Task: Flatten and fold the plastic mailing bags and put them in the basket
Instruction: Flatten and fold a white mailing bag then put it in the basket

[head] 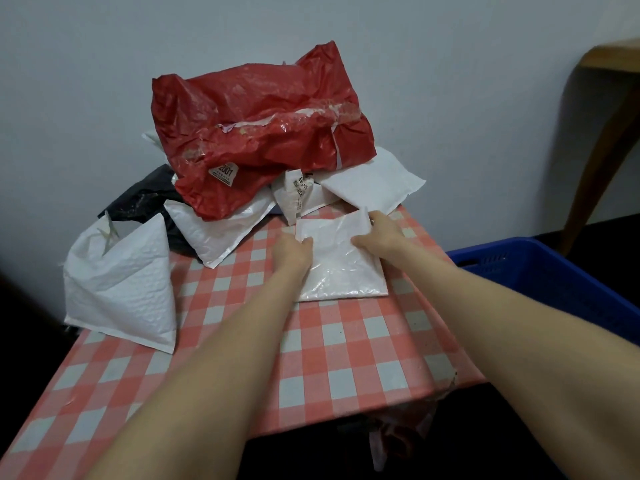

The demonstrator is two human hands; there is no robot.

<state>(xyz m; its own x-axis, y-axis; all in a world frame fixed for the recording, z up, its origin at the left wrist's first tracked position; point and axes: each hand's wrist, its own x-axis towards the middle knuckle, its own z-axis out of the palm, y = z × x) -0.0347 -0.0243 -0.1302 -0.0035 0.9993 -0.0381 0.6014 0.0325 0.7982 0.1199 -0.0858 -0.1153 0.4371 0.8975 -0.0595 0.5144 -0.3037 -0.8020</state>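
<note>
A white plastic mailing bag (pixel 341 268) lies flat on the red-and-white checked table (pixel 242 341), its far edge curling up. My left hand (pixel 292 251) pinches its left edge. My right hand (pixel 379 235) grips its far right corner, fingers curled over the raised edge. Behind it is a heap of bags: a big crumpled red one (pixel 259 126) on top, several white ones (pixel 374 181) under it, and a black one (pixel 145 199) at the left. A puffed white padded bag (pixel 121 282) stands at the table's left edge. The blue basket (pixel 554 278) sits to the right, below table height.
A pale wall rises right behind the heap. A wooden chair or table leg (pixel 609 133) curves down at the far right, behind the basket. The tablecloth's front right corner (pixel 446 379) is torn. Dark floor surrounds the table.
</note>
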